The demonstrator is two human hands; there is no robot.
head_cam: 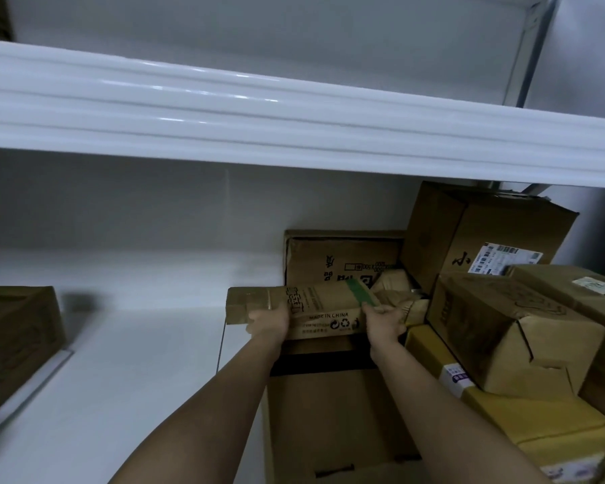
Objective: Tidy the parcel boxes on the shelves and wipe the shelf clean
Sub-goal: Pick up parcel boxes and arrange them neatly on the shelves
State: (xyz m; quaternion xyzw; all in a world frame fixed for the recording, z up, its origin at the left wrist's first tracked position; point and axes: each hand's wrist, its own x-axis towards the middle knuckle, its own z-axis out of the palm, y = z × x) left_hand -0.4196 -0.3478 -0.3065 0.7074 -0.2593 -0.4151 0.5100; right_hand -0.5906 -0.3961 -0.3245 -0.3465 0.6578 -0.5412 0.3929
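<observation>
A long brown parcel box (pixel 315 309) with a green tape band and "MADE IN CHINA" print is held level above a large flat carton (pixel 329 420). My left hand (pixel 268 321) grips its near face left of middle. My right hand (pixel 385 323) grips it by the green tape at the right end. Both arms reach in from below. The white shelf (pixel 137 344) runs left of the cartons.
Several cardboard parcels are piled at the right: a tall box with a shipping label (pixel 486 239), a tilted box (pixel 510 333), a yellow-taped one (pixel 538 424). A flat carton (pixel 343 260) leans against the back wall. One box (pixel 18 344) sits far left. An upper shelf edge (pixel 294 110) overhangs.
</observation>
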